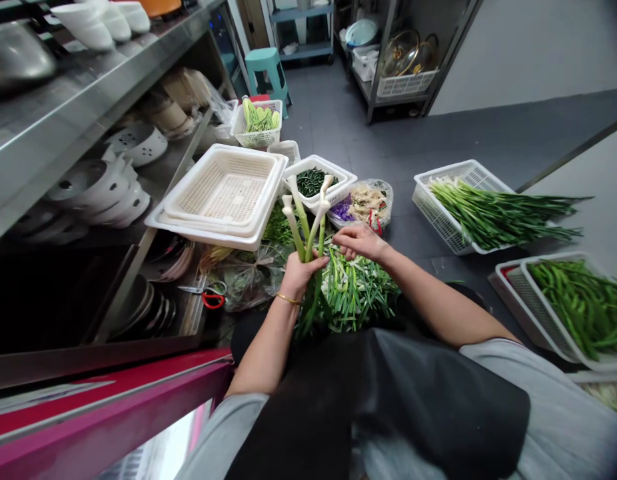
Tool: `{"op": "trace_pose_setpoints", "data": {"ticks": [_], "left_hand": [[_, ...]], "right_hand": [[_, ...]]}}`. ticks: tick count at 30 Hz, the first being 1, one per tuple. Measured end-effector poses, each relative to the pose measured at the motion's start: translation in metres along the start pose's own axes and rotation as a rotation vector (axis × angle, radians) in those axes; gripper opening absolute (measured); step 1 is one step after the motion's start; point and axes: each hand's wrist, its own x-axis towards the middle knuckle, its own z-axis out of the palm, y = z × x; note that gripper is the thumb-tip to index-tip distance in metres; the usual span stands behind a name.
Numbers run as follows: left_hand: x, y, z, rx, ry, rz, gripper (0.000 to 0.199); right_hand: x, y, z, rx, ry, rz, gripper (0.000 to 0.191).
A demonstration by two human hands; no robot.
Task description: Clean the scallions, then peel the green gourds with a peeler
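Observation:
My left hand [299, 272] is wrapped around several green garlic stalks [308, 230]. Their white bulb ends point up and away from me, and their green leaves hang below the fist. To the right of the stalks, apart from them, my right hand [361, 241] is in the air with its fingers curled in. Whatever those fingers hold, if anything, is hidden. Beneath both hands lies a heap of cut green stalks and leaves [358, 290]. A clear plastic bag of greens [253, 273] rests left of my left wrist.
Scissors with red handles [213, 300] lie at left. Stacked white baskets [223, 187], a basket of dark green chillies [313, 180] and a bag of trimmings [368, 203] stand ahead. Long green stalks [493, 210] and green peppers [583, 307] fill baskets at right. A steel shelf [93, 93] borders the left.

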Motion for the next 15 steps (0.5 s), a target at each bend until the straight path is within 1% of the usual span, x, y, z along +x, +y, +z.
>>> {"op": "trace_pose_setpoints", "data": {"ticks": [2,3,5,7,8,10,12,15], "left_hand": [[0.0,-0.001,0.004,0.044,0.005,0.012,0.036],[0.0,-0.001,0.004,0.056,0.003,0.012,0.036],[0.0,-0.001,0.003,0.049,-0.018,-0.005,0.036],[-0.001,0.001,-0.001,0.003,-0.069,-0.036,0.033],[-0.002,0.002,-0.003,-0.027,-0.094,-0.051,0.032],[-0.003,0.004,-0.006,-0.086,-0.128,-0.077,0.031],[-0.003,0.004,-0.008,-0.134,-0.139,-0.098,0.031],[0.003,-0.001,-0.017,-0.193,-0.112,-0.143,0.031]], "right_hand": [[0.003,-0.007,0.008,-0.135,-0.016,-0.002,0.037],[0.006,-0.01,0.01,-0.162,-0.046,-0.02,0.037],[0.011,-0.014,0.009,-0.107,-0.17,-0.056,0.035],[0.014,-0.011,0.004,0.021,-0.31,-0.085,0.032],[0.015,-0.009,0.002,0.072,-0.342,-0.096,0.031],[0.014,-0.002,-0.002,0.128,-0.323,-0.118,0.03],[0.009,0.002,-0.004,0.198,-0.254,-0.137,0.03],[-0.008,-0.004,-0.014,0.447,-0.161,-0.17,0.028]]}}
